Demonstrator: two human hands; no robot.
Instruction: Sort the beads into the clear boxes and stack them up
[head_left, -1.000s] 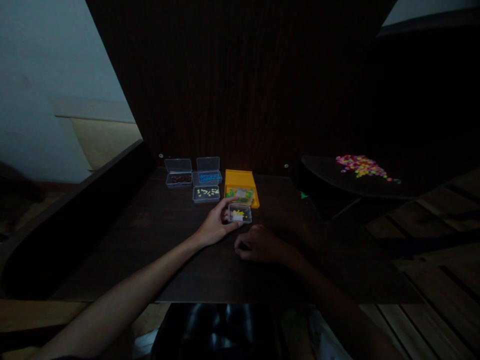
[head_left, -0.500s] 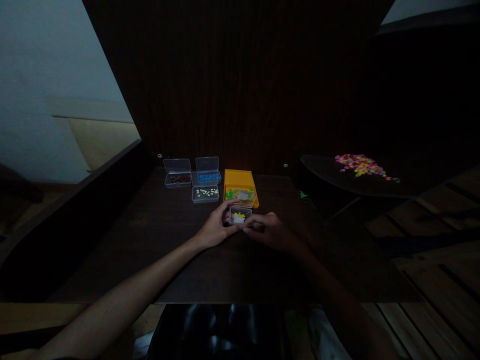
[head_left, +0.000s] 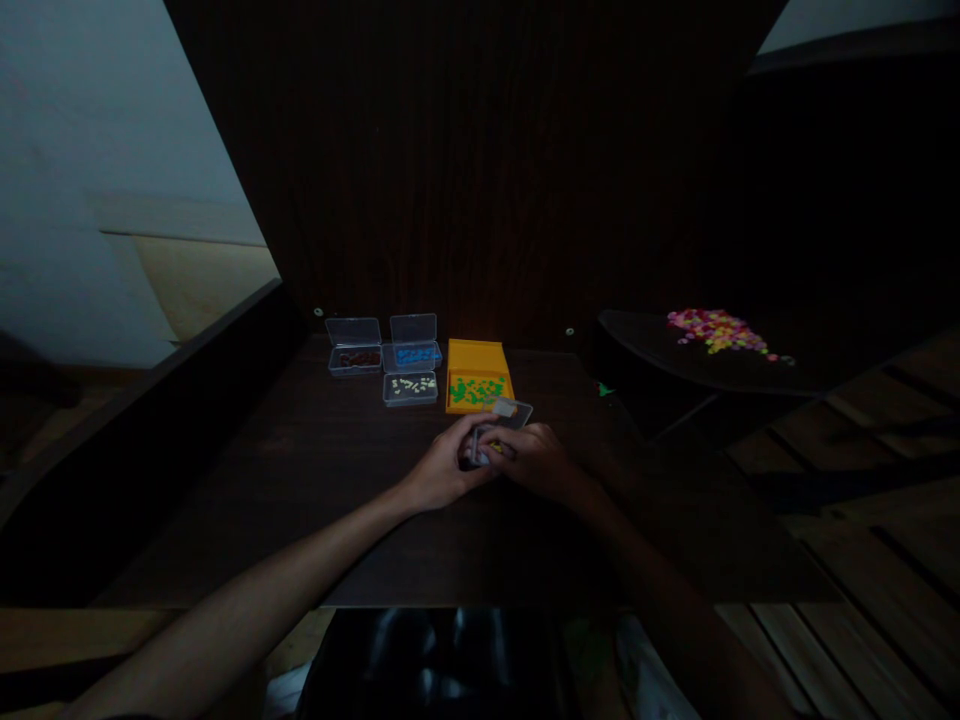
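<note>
Both my hands meet at the middle of the dark table [head_left: 315, 500]. My left hand [head_left: 444, 466] and my right hand [head_left: 534, 458] grip a small clear plastic box [head_left: 504, 418] holding yellow pieces; its lid tilts up toward the far side. Just beyond it lies an orange tray [head_left: 478, 382] with green pieces. The dim light hides the fingertips.
Three clear boxes stand behind: one with dark pieces [head_left: 355, 347], one with blue pieces [head_left: 415, 343], one with pale pieces [head_left: 409, 388]. A pile of pink and yellow pieces [head_left: 716, 330] lies on a dark round surface at the right. A dark panel rises behind the table.
My right hand came up from the table front to join the left on the small box. The box moved nearer to me and its lid swung up, uncovering the green pieces in the orange tray.
</note>
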